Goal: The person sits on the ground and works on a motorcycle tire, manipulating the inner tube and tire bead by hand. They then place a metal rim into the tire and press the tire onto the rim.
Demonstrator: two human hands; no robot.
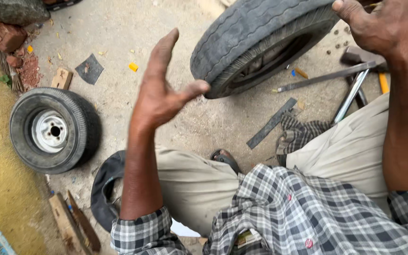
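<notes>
A worn black tyre (251, 33) stands tilted on the concrete ahead of me. My left hand (164, 87) is spread flat, its thumb touching the tyre's near edge. My right hand (383, 23) rests on the tyre's upper right side, fingers curled over it. I sit low, knees bent, in beige trousers and a checked shirt. A black inner tube (101, 189) lies by my left leg.
A second small tyre on a white rim (53, 130) lies at the left. Metal levers and a hammer (350, 78) lie at the right beside a flat metal strip (271, 123) and a checked cloth (298, 134). Bricks (8, 38) and wood scraps (72, 226) sit along the left.
</notes>
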